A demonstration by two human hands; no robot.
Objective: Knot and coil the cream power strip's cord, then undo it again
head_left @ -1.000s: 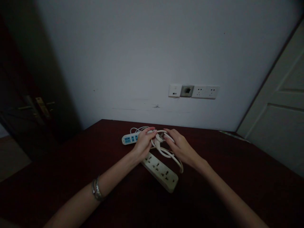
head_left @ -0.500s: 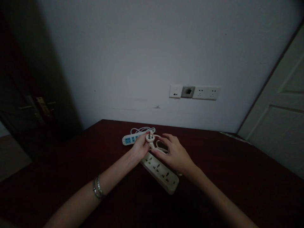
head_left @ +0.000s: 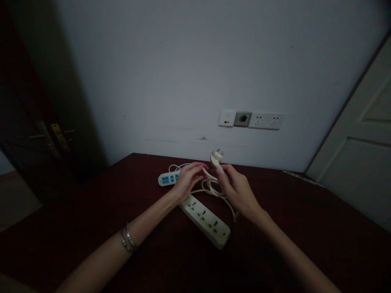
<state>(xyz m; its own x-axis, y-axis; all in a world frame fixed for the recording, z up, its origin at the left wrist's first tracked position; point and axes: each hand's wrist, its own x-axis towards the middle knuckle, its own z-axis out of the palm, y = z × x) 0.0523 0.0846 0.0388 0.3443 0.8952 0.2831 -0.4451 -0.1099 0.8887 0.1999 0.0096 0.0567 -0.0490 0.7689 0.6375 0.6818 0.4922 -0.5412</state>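
My right hand (head_left: 240,189) grips a white power plug (head_left: 216,158) just below its head, with the pins pointing up. From it a white cord (head_left: 224,197) runs in loose loops between my hands. My left hand (head_left: 190,179) pinches a stretch of that cord between thumb and fingers. Under and in front of the hands lies a cream power strip (head_left: 207,221), slanting down to the right with its sockets facing up. Behind my left hand is a smaller white power strip (head_left: 169,179) with blue sockets, partly covered by the hand.
The things lie on a dark red tabletop (head_left: 122,219) that meets a pale wall. Several wall outlets (head_left: 265,121) sit on the wall above its back edge. A door with a brass handle (head_left: 58,136) is at left, a white panelled door (head_left: 363,154) at right.
The plug has passed from my left hand to my right and moved up and right. My left hand has shifted onto the cord, and the cord loops have spread out.
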